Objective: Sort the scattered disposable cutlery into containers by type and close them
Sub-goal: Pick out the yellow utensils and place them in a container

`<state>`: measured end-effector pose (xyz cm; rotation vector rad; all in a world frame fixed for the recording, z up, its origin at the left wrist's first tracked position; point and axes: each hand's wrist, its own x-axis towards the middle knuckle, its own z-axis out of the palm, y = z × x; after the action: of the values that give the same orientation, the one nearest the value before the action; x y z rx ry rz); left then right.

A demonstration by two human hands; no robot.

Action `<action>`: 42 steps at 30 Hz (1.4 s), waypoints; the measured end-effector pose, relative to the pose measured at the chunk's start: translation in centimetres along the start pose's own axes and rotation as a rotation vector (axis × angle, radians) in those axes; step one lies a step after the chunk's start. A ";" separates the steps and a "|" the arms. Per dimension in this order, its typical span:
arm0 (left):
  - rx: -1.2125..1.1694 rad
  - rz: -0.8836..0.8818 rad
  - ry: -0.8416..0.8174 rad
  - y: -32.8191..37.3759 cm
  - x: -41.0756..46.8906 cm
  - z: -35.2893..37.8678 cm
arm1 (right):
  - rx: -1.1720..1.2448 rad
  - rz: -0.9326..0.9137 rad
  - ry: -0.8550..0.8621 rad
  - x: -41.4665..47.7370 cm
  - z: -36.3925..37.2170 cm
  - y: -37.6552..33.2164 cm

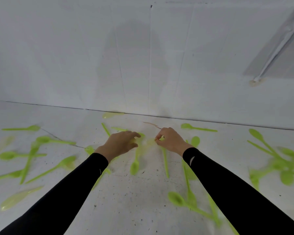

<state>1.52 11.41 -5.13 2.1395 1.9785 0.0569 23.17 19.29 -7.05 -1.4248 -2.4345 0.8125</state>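
Here, both hands were stretched out over a white speckled surface (pixel 126 197) in the middle of the frame, arms in black sleeves (pixel 71 187). The left hand (pixel 120 143) lay released, fingers spread and slightly bent, hovering over blurred green cutlery beneath its fingertips; it grasped nothing that could be seen. The right hand (pixel 171 139), just beside it, had thumb and forefinger brought together in a pinch on a small green piece (pixel 162 138); blur hid what type it was. A long green handle (pixel 165 163) ran down from under that hand, and a green spoon (pixel 134 166) lay between the two wrists, bowl toward the bottom of the frame. More green spoons (pixel 32 150) were scattered at the left, another cluster (pixel 278 165) was piled at the right edge, and a few lay at lower right. A pale, see-through utensil (pixel 19 197) sat at lower left. A white wall (pixel 143 56) filled the upper half.
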 end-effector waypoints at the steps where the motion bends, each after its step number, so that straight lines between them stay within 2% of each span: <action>1: -0.085 -0.025 0.004 0.0 -0.3 -0.3 | 0.067 -0.001 0.024 -0.5 -0.5 -0.2; 7: -0.978 -0.124 0.159 0.6 -3.9 -2.5 | 0.275 0.080 0.213 -5.0 -3.8 0.2; 9: -1.214 -0.116 0.203 1.3 -5.3 -2.9 | 0.504 0.207 0.250 -6.9 -4.7 0.6; 12: -1.676 -0.106 0.200 3.4 -7.0 -2.9 | 0.964 0.344 0.181 -10.4 -5.6 0.1; 14: -1.839 -0.124 0.165 5.5 -7.6 -2.5 | 1.140 0.392 0.134 -12.5 -5.5 -0.3; 17: -1.874 -0.152 0.123 9.6 -7.9 -1.3 | 1.293 0.447 0.055 -15.6 -5.2 -0.6; 21: -1.889 -0.127 0.106 14.5 -8.1 -0.1 | 1.366 0.460 0.013 -19.0 -5.3 -0.5; 25: -1.946 -0.073 0.137 19.5 -8.9 0.3 | 1.315 0.442 0.003 -22.9 -6.7 1.1; 29: -1.881 -0.133 0.159 23.5 -9.8 0.7 | 1.212 0.401 -0.064 -25.8 -7.5 2.5; 33: -1.832 -0.108 0.064 28.6 -11.2 2.9 | 1.193 0.394 -0.031 -28.0 -7.6 3.8; 38: -1.932 -0.123 0.107 31.9 -13.1 5.6 | 1.142 0.370 -0.006 -31.5 -7.6 6.5; 42: -1.877 -0.189 0.097 32.8 -14.0 6.1 | 1.131 0.389 0.067 -33.0 -7.5 7.0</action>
<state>33.53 -5.43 -3.09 0.6444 1.0172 1.3197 48.52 -3.55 -1.59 -1.3254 -1.1667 1.7627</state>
